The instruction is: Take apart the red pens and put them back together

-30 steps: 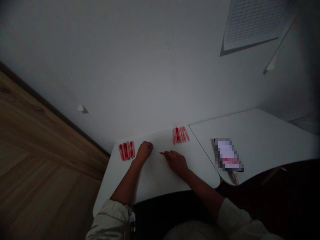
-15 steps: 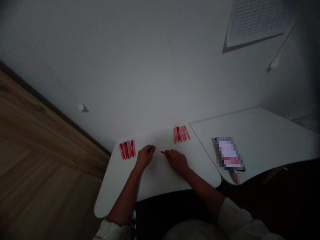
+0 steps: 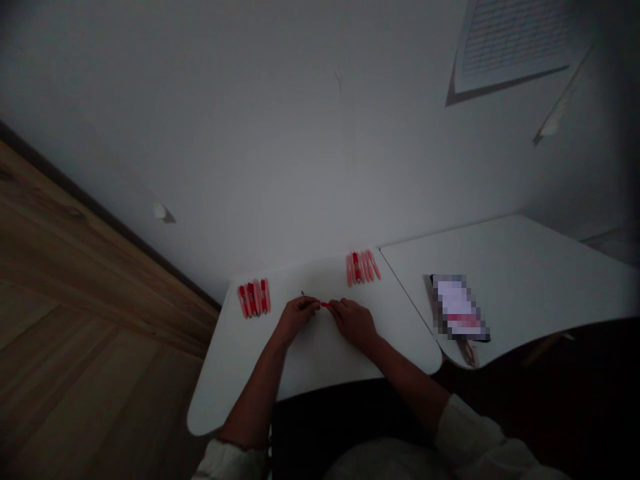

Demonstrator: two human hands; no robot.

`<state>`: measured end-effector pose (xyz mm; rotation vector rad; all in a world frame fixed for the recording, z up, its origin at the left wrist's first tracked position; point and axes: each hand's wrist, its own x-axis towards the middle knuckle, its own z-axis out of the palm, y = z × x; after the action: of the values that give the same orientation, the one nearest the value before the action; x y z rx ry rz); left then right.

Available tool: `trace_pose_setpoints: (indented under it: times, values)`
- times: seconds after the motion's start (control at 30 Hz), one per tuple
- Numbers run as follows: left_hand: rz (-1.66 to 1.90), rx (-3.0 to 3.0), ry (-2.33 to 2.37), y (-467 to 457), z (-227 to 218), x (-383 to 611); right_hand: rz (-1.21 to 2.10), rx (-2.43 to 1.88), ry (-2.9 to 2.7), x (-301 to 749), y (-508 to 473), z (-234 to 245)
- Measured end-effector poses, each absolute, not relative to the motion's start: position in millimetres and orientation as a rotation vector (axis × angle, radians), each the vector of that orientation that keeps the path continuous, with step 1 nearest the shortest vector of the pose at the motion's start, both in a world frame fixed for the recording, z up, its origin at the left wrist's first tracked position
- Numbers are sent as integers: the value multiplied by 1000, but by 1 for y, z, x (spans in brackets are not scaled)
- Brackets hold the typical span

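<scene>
Relative to the earlier frame, the left hand has advanced rightward, closing the gap to the pen. The pen's tip end points left; its long axis runs roughly left-right. The pen is between the hands: the right hand pinches it; the left fingertips, held narrow, are at its tip, grip indeterminable.

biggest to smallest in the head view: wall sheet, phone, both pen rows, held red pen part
white printed paper sheet
dark-edged rectangular phone
left row of red-and-pink pens, right row of red-and-pink pens: too alike to rank
slim red pen part
</scene>
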<state>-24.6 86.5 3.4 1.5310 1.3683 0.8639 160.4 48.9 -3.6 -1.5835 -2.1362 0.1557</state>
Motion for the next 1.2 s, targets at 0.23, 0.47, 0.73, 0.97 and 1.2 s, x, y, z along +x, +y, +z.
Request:
trace_pose_setpoints:
  times: [0.23,0.47,0.73,0.97,1.2]
  values:
    - [982,1419,1339,86,0,-35,174,-1588,-2139,161,49,-2]
    - [1134,1282,1409,85,-5,-50,164,-1570,-2114,161,49,-5]
    - [1343,1577,1927,85,-4,-53,162,-1562,-2110,161,50,-8]
    - [1107,2055,2078,98,-7,-53,160,-1569,-2098,161,50,-9]
    - [862,2154,2181,97,-7,-47,175,-1548,-2097,161,50,-9]
